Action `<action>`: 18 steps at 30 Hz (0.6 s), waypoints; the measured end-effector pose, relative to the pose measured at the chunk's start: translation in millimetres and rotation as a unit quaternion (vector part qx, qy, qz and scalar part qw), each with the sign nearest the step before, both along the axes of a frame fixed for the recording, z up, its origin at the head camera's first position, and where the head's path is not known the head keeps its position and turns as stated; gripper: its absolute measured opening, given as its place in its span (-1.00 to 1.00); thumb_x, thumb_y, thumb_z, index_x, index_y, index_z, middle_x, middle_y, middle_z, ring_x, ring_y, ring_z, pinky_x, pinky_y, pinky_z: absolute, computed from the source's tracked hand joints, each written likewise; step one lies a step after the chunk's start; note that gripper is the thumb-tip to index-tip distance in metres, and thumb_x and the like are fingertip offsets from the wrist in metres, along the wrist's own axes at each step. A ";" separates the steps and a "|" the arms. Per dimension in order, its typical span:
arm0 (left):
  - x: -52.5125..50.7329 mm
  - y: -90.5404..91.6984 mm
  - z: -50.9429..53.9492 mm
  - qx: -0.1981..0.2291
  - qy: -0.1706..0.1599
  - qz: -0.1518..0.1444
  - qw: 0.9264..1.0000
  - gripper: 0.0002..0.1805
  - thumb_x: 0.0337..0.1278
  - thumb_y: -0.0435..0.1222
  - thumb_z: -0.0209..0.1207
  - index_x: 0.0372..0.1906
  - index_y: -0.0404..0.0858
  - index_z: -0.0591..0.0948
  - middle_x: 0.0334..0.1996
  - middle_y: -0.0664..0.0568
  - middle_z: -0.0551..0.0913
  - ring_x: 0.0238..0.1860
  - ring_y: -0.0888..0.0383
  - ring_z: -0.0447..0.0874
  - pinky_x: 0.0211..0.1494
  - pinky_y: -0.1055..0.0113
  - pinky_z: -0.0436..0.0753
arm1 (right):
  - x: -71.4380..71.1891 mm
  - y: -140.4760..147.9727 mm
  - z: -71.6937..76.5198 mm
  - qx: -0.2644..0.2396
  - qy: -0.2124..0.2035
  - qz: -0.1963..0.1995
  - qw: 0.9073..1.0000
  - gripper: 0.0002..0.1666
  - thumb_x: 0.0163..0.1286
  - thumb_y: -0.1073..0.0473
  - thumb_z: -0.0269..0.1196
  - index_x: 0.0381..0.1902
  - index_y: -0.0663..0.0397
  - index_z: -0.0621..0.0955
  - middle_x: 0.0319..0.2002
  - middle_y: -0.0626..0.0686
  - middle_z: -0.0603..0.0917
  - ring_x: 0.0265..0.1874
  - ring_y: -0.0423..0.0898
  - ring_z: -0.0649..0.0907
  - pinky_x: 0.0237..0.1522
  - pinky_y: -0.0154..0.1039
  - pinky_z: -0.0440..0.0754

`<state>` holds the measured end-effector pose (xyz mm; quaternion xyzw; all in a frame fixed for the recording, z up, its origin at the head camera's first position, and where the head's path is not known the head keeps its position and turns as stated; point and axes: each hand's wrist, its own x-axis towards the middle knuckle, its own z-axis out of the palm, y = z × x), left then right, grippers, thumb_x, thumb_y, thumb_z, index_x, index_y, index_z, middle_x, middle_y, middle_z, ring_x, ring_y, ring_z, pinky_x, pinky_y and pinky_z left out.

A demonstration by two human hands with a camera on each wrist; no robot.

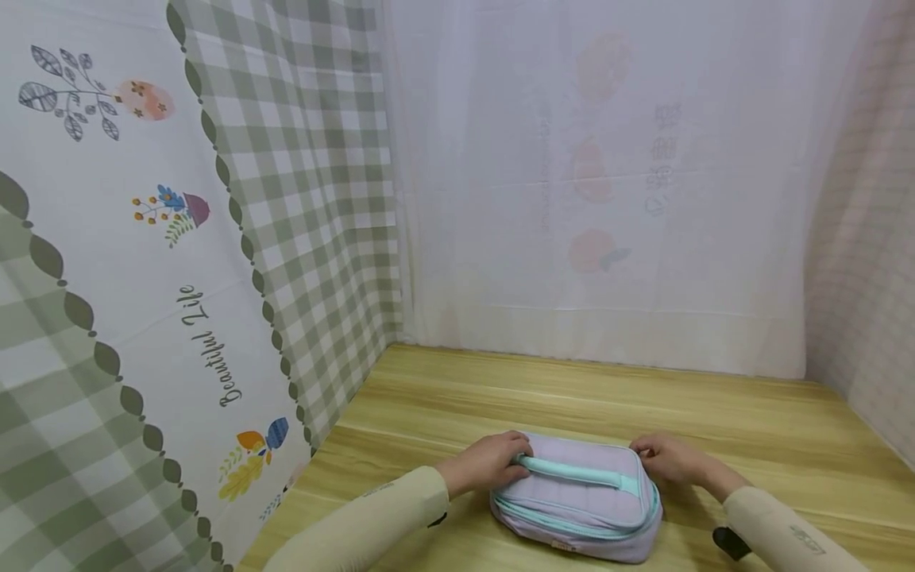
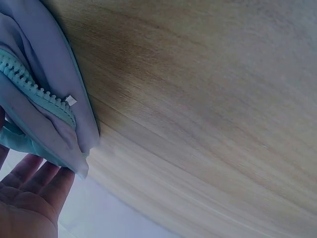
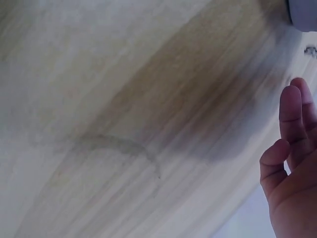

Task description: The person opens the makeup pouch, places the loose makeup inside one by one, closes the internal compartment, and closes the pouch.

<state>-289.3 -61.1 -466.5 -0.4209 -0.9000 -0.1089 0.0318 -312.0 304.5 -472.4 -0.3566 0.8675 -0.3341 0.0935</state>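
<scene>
A lilac quilted zip case (image 1: 572, 500) with mint piping, a mint zipper and a mint carry handle (image 1: 579, 472) lies on the wooden table. My left hand (image 1: 489, 461) grips its back left corner, close to the handle's left end. In the left wrist view, the fingers (image 2: 52, 183) press the case's edge, beside coarse zipper teeth (image 2: 29, 87). At the back right corner, my right hand (image 1: 668, 458) pinches with bent fingers; what lies between its fingertips is hidden. The right wrist view shows only some fingers (image 3: 291, 114), with the case's edge (image 3: 304, 15) at the top.
The wood-grain table (image 1: 443, 389) reaches back to a white hanging cloth (image 1: 500, 238). A green checked curtain (image 1: 307, 159) with printed plants borders the left, and a pale checked cloth (image 1: 872, 238) the right. A black wrist strap (image 1: 731, 543) shows under the right sleeve.
</scene>
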 end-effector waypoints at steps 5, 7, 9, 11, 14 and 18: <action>-1.4 -0.3 -1.7 0.001 -0.001 0.000 1.000 -0.75 0.36 -0.17 0.22 0.05 -0.15 0.62 0.16 0.02 0.56 0.15 0.22 0.55 0.17 0.44 0.50 | 0.8 -2.9 5.0 0.017 0.000 -0.021 1.000 -0.84 0.43 0.33 0.16 -0.29 0.04 0.66 -0.33 -0.18 0.62 -0.31 -0.30 0.49 -0.29 -0.31 0.47; -1.0 -0.6 -1.6 0.001 -0.005 -0.001 1.000 -0.73 0.37 -0.17 0.21 0.07 -0.15 0.61 0.16 0.02 0.56 0.15 0.23 0.55 0.17 0.43 0.50 | 1.2 -4.0 6.2 0.020 -0.006 -0.026 0.999 -0.85 0.42 0.33 0.17 -0.28 0.05 0.67 -0.34 -0.18 0.63 -0.32 -0.31 0.48 -0.29 -0.31 0.47; -0.5 -0.7 -1.3 -0.001 -0.009 -0.001 1.000 -0.71 0.38 -0.17 0.20 0.11 -0.15 0.60 0.16 0.02 0.56 0.16 0.22 0.55 0.17 0.42 0.50 | 1.8 -4.6 7.0 0.026 -0.008 -0.032 0.999 -0.86 0.40 0.33 0.18 -0.27 0.06 0.67 -0.34 -0.17 0.64 -0.33 -0.31 0.49 -0.29 -0.31 0.49; 0.2 -0.9 -0.6 -0.003 -0.014 0.001 1.000 -0.67 0.39 -0.16 0.19 0.16 -0.15 0.59 0.18 0.01 0.56 0.18 0.20 0.54 0.19 0.40 0.49 | 2.2 -4.2 7.5 0.033 0.001 -0.035 0.999 -0.87 0.38 0.35 0.20 -0.28 0.09 0.68 -0.35 -0.16 0.64 -0.35 -0.31 0.49 -0.31 -0.30 0.51; 1.1 -1.2 0.4 -0.007 -0.020 0.004 1.000 -0.63 0.39 -0.15 0.18 0.22 -0.14 0.58 0.21 0.00 0.54 0.21 0.17 0.53 0.22 0.37 0.49 | 3.1 -2.1 8.2 0.046 0.041 -0.038 0.997 -0.89 0.35 0.33 0.25 -0.31 0.11 0.72 -0.36 -0.15 0.67 -0.36 -0.33 0.53 -0.32 -0.27 0.56; 1.4 -1.6 0.7 -0.013 -0.019 0.008 1.000 -0.61 0.39 -0.13 0.18 0.24 -0.12 0.59 0.24 0.00 0.53 0.22 0.17 0.52 0.22 0.36 0.49 | 4.2 2.0 7.7 0.049 0.115 -0.029 0.992 -0.92 0.31 0.31 0.31 -0.35 0.11 0.75 -0.35 -0.09 0.69 -0.33 -0.29 0.59 -0.31 -0.21 0.61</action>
